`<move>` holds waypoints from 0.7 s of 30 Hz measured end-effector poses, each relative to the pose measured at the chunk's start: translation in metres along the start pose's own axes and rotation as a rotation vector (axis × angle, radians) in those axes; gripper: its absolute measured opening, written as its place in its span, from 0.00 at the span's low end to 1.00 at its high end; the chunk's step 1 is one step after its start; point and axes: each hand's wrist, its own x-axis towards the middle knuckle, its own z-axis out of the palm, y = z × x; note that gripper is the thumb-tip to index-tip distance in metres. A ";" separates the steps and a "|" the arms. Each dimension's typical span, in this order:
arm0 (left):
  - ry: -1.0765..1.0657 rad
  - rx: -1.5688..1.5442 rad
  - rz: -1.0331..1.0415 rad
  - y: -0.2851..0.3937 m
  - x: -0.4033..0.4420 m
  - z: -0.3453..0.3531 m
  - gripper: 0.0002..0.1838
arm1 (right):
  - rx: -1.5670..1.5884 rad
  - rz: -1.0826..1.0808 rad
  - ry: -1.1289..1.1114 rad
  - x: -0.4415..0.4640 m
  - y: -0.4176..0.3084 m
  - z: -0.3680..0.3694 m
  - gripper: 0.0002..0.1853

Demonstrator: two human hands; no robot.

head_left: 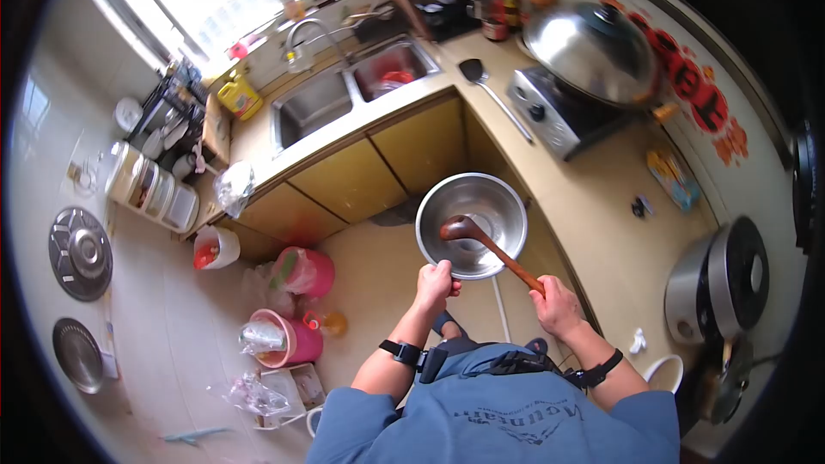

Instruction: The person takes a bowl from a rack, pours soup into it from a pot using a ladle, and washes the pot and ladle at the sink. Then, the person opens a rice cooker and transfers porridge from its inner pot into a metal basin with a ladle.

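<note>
- Bowl (430,216) of shiny metal, the piece being handled, was held up in front of the body, above the floor (369,249) and beside the right-hand tabletop (593,206).
- The left hand (436,284) was closed on its near rim; the right hand (559,305) gripped the handle of a wooden ladle (509,263). The hands were apart.
- The ladle's head lay inside the bowl's outline; whether it touched the metal, I could not tell.
- On the tabletop, a spatula (501,106) lay near the stove (552,117), which bore a lidded wok (593,51).
- The step in hand seemed to be holding bowl and ladle together; any further move called for a firm rim grip and a steady handle.
</note>
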 end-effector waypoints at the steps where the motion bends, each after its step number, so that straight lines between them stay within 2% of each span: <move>1: 0.010 -0.025 0.018 0.003 0.011 -0.014 0.18 | -0.022 -0.012 -0.009 0.017 -0.013 0.009 0.14; 3: 0.039 -0.041 0.031 0.018 0.025 -0.043 0.19 | -0.035 -0.084 -0.032 0.053 -0.037 0.032 0.13; 6: 0.120 -0.022 0.089 0.033 0.051 -0.092 0.20 | -0.029 -0.065 -0.203 0.108 -0.062 0.076 0.15; 8: 0.162 -0.084 0.090 0.045 0.065 -0.126 0.20 | 0.426 0.164 -0.482 0.150 -0.089 0.105 0.19; 9: 0.178 -0.114 0.094 0.054 0.071 -0.141 0.20 | 0.427 0.152 -0.488 0.166 -0.103 0.114 0.19; 11: 0.181 -0.177 0.075 0.067 0.084 -0.174 0.17 | 0.741 0.307 -0.737 0.197 -0.155 0.116 0.23; 12: 0.233 -0.186 0.090 0.074 0.090 -0.189 0.17 | 0.710 0.259 -0.796 0.214 -0.165 0.121 0.25; 13: 0.283 -0.196 0.104 0.081 0.098 -0.204 0.17 | 0.711 0.261 -0.786 0.233 -0.169 0.128 0.25; 15: 0.364 -0.173 0.096 0.098 0.116 -0.238 0.17 | 0.468 0.058 -0.701 0.273 -0.170 0.143 0.26; 16: 0.395 -0.215 0.101 0.106 0.125 -0.253 0.17 | 0.477 0.080 -0.716 0.288 -0.175 0.144 0.25; 17: 0.426 -0.257 0.106 0.116 0.134 -0.267 0.17 | 0.403 -0.002 -0.573 0.327 -0.172 0.155 0.25; 19: 0.508 -0.277 0.110 0.141 0.151 -0.291 0.17 | 0.522 0.013 -0.454 0.392 -0.174 0.166 0.26; 21: 0.565 -0.266 0.091 0.167 0.174 -0.313 0.16 | 0.561 -0.137 -0.264 0.472 -0.174 0.189 0.25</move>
